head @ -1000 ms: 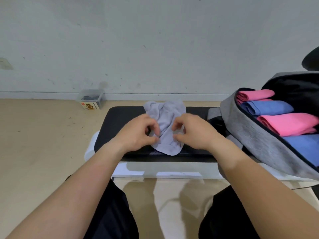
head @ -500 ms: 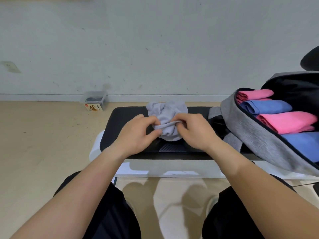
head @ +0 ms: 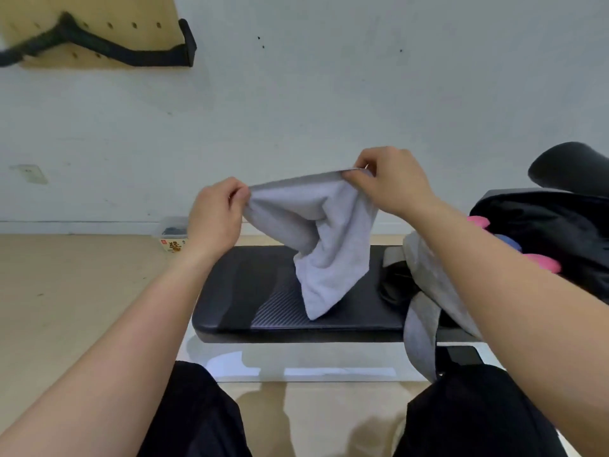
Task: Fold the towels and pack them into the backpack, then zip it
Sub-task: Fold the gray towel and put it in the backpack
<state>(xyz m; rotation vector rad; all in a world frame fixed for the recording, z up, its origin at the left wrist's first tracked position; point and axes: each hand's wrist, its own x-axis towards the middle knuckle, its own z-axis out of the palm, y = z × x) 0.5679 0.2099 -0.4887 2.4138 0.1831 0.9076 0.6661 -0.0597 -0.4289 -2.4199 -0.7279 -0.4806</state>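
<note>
A grey towel [head: 324, 245] hangs in the air above the black bench pad [head: 263, 298], its lower tip touching the pad. My left hand [head: 216, 219] pinches its top left corner and my right hand [head: 392, 183] pinches its top right corner, a little higher. The top edge is stretched between them. The open grey backpack [head: 425, 268] lies on the right, partly hidden behind my right forearm. Pink rolled towels [head: 542, 263] and a bit of a blue towel [head: 509, 242] show inside it.
A small clear box with a label [head: 173, 237] stands on the wooden floor by the wall. A pegboard with a black strap [head: 99, 41] hangs on the wall top left. A dark chair back [head: 570, 166] is at the right edge. My knees are below the bench.
Both hands have lifted the grey towel off the pad and moved apart, spreading its top edge. The camera has tilted upward, bringing the pegboard into view.
</note>
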